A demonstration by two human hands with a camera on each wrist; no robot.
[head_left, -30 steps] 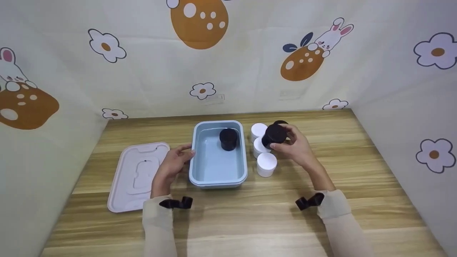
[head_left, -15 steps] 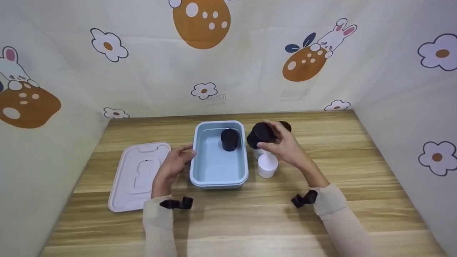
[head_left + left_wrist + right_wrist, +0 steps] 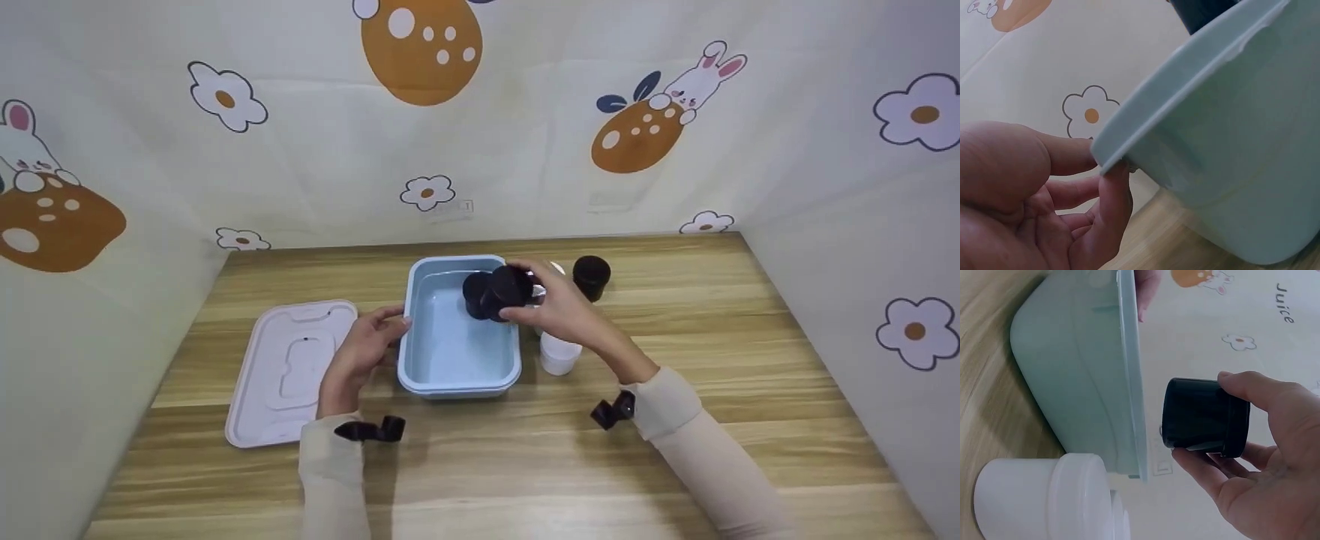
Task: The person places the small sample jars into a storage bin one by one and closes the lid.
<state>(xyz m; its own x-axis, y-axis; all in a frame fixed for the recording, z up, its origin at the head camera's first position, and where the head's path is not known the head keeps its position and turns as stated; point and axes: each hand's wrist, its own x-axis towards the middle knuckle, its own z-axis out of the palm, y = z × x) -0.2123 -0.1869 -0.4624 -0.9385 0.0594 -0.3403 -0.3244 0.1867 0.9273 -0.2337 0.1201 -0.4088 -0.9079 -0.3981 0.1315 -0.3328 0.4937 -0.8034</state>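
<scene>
My right hand (image 3: 559,304) grips a black lidded jar (image 3: 1202,417) between thumb and fingers, holding it over the right rim of a light blue plastic box (image 3: 454,367). Inside that box, toward the back right, stands another black jar (image 3: 475,294), partly covered by the held one in the head view. At the box's left side my left hand (image 3: 367,349) pinches the rim (image 3: 1129,132), thumb on top and fingers beneath. White jars (image 3: 559,354) stand in a row just right of the box, partly hidden by my right hand.
A third black jar (image 3: 592,276) stands on the wooden table (image 3: 480,465) behind and right of the white jars. A pale lid (image 3: 300,367) lies left of the box, partly under my left forearm. Printed cloth walls (image 3: 525,150) enclose the table's back and sides.
My right hand has carried the black jar leftward from above the white jars to the box's right rim. The left hand stays at the box's rim.
</scene>
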